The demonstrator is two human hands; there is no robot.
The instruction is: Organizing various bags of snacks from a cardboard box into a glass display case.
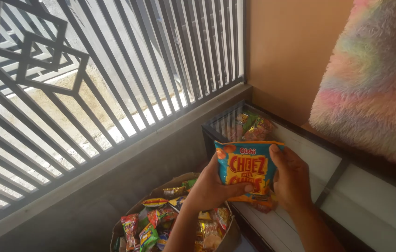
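Observation:
Both my hands hold a blue and orange snack packet upright over the top of a glass display case. My left hand grips its left side, thumb across the lower front. My right hand clasps its right edge. Another small packet peeks out beneath the held one; which hand carries it I cannot tell. Below my left forearm stands a cardboard box filled with several colourful snack packets.
Inside the glass case's far corner lie more snack packets. A grey metal window grille fills the left, with a concrete ledge below it. A fluffy pastel rainbow cloth hangs at the right against an orange wall.

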